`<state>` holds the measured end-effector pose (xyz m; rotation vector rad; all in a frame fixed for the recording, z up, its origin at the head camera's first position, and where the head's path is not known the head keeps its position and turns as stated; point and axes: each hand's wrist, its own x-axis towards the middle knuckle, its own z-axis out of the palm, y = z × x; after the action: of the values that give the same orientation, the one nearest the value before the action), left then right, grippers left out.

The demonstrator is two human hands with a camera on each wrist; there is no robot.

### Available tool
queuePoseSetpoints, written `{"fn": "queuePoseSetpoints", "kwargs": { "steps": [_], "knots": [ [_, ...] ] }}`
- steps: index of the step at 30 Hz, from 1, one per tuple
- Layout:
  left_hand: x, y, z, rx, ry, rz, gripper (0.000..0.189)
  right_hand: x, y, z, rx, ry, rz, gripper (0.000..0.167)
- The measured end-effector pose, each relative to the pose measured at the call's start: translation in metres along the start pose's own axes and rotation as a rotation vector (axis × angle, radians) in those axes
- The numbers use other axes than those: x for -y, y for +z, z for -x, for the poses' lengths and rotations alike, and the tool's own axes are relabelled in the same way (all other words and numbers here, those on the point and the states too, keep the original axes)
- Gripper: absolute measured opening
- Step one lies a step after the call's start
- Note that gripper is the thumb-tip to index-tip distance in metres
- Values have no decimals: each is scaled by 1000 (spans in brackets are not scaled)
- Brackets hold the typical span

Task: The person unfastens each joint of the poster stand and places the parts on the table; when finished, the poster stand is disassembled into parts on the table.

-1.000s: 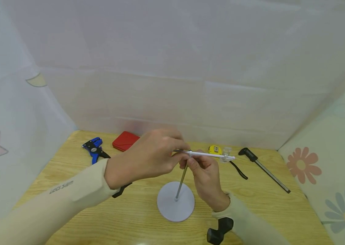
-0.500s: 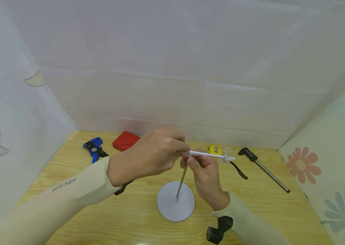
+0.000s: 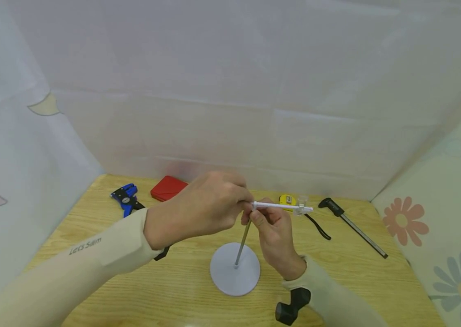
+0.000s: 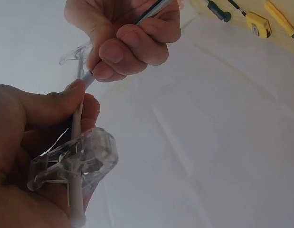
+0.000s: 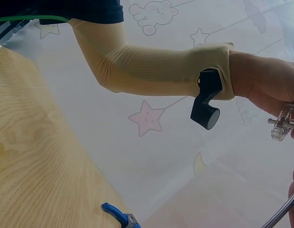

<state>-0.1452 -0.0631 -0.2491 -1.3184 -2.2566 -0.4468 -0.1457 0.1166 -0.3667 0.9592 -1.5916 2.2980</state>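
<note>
A stand has a round white base [image 3: 224,277], a thin metal rod [image 3: 243,240] rising from it, and a white crossbar [image 3: 273,205] at the top. Clear plastic clips sit on the bar: one clip [image 3: 302,208] at its right end, and a nearer clip [image 4: 97,152] beside the left palm in the left wrist view. My left hand [image 3: 202,209] pinches the crossbar near the joint with thumb and fingers. With curled fingers, my right hand [image 3: 275,234] grips the rod's top just below the bar. The joint itself is partly hidden by fingertips.
On the wooden table [image 3: 165,295], a blue and black wire stripper [image 3: 126,199] and a red case [image 3: 167,188] lie at the back left. Behind the right hand is a yellow tape measure [image 3: 287,199] with a black strap. A caliper [image 3: 353,222] lies farther right.
The left fingers have shifted slightly right, covering the dark piece seen beside the joint a second ago. The crossbar's right end has risen a little and its clip has turned. The base stays put.
</note>
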Motion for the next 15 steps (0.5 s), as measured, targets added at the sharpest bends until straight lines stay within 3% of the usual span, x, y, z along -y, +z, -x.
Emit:
{"fn": "queuePoseSetpoints", "kwargs": {
  "steps": [6, 15],
  "knots": [
    [-7, -1, -2, 23, -71, -10, 18, -1, -1, 0, 13, -20, 15, 17],
    [-1, 0, -4, 19, -14, -40, 21, -3, -1, -1, 34, -37, -3, 16]
  ]
}}
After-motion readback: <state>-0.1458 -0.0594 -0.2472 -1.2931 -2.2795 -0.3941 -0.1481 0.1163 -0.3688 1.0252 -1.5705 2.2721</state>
